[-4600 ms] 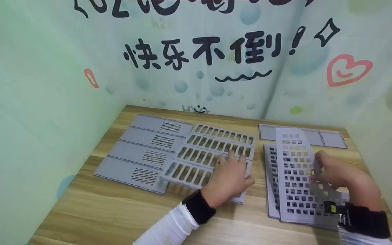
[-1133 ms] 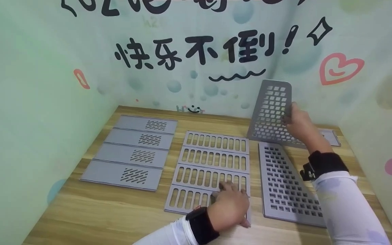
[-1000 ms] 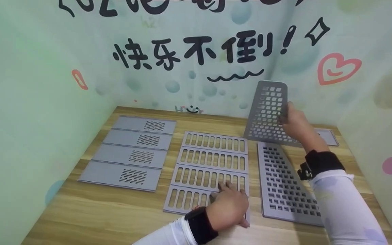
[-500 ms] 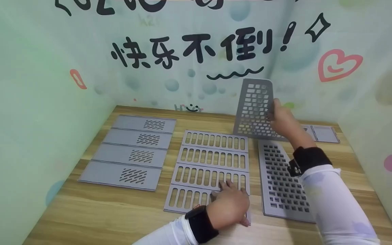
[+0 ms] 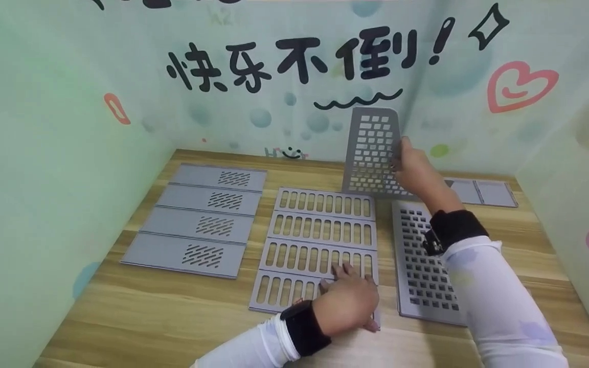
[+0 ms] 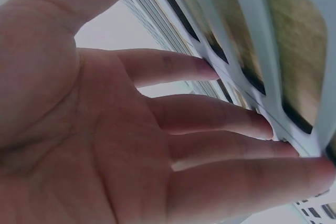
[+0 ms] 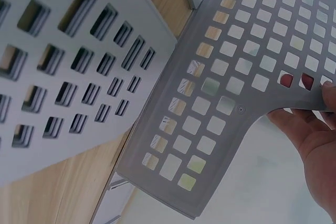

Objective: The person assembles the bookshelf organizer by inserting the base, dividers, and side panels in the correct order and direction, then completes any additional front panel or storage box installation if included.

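Note:
My right hand (image 5: pixel 420 168) grips the curved edge of a grey panel with rows of square holes (image 5: pixel 350 153). The panel stands roughly upright, its lower edge near the table's back. In the right wrist view, fingertips show through holes of the held panel (image 7: pixel 215 166). My left hand (image 5: pixel 348 301) rests on the near right part of a grey slotted panel set (image 5: pixel 320 244) that lies flat in several rows. Its fingers are spread and fairly straight, tips touching the slotted surface in the left wrist view. Beneath my right forearm lies a layered stack of similar square-holed panels (image 5: pixel 401 266).
Several plain grey panels with slanted slits (image 5: pixel 177 214) lie in a column on the left. Another flat grey panel strip (image 5: pixel 496 193) lies at the back right, partly hidden by my right arm. Printed fabric walls enclose the wooden table (image 5: pixel 172 317).
My right hand has lifted the square-holed panel off the stack, tilted it upright and carried it left. Earlier, my left hand shifted the slotted panels clear of the slit panels.

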Tool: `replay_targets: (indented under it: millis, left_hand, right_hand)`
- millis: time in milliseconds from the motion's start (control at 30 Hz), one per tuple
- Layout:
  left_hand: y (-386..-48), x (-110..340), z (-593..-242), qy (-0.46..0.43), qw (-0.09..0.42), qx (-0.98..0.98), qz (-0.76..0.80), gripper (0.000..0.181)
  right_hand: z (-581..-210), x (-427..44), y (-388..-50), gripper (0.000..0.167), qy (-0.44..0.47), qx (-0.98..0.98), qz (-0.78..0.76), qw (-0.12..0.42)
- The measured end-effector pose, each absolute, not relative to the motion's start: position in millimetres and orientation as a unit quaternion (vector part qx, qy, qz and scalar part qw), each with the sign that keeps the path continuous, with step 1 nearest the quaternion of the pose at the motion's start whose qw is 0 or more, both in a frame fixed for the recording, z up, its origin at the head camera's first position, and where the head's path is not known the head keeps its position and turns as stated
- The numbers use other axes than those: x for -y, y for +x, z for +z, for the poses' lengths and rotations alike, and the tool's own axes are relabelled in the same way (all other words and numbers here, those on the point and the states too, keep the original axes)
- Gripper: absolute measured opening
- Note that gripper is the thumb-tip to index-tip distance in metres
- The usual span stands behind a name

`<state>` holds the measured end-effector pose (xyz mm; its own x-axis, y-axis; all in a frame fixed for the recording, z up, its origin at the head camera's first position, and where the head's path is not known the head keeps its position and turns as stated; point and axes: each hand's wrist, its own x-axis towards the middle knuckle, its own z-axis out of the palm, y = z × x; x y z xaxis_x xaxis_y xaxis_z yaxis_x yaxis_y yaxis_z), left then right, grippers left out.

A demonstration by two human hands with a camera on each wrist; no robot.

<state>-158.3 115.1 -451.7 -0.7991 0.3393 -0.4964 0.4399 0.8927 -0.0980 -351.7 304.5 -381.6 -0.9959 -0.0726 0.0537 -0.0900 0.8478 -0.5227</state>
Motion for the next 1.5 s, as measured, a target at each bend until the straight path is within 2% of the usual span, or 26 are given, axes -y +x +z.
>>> replay_targets:
  millis: [133, 233, 433, 600, 667, 767, 1033, 1267, 1500]
  left_hand:
    - [-162.0, -120.9, -449.7, 0.19, 0.255, -0.944, -0.091, 0.112]
    - [-165.7, -123.9, -447.2, 0.172, 0.269, -0.945, -0.075, 0.119]
    - [-167.5, -123.5, -444.2, 0.161, 0.271, -0.947, -0.065, 0.123]
    - [-168.3, -123.2, -442.1, 0.16, 0.27, -0.947, -0.062, 0.123]
    - [-168.8, -123.6, -441.5, 0.16, 0.273, -0.946, -0.064, 0.122]
    - [-168.7, -124.1, -442.3, 0.159, 0.278, -0.945, -0.065, 0.122]
    - [-162.8, -122.2, -447.5, 0.184, 0.269, -0.942, -0.082, 0.113]
    - [-160.2, -120.3, -451.7, 0.188, 0.263, -0.943, -0.074, 0.11]
    - [-157.0, -114.6, -452.9, 0.187, 0.268, -0.943, -0.055, 0.111]
  right_hand:
    - [-375.0, -300.8, -353.5, 0.062, 0.037, 0.964, 0.262, 0.004]
    - [-371.1, -299.1, -355.6, 0.078, 0.037, 0.967, 0.251, 0.002]
    - [-367.2, -299.0, -358.8, 0.083, 0.017, 0.963, 0.268, -0.027]
    - [-372.3, -312.4, -356.4, 0.071, 0.027, 0.96, 0.274, -0.049]
    - [-377.1, -321.1, -354.7, 0.056, 0.038, 0.965, 0.254, -0.043]
    - [-384.9, -335.0, -352.1, 0.049, 0.034, 0.976, 0.211, -0.042]
    - [-403.7, -349.4, -345.3, 0.053, 0.016, 0.983, 0.176, -0.051]
    - [-412.0, -341.9, -345.0, 0.039, 0.052, 0.985, 0.162, 0.0]
    - [-419.6, -331.4, -345.2, 0.045, 0.045, 0.984, 0.173, 0.005]
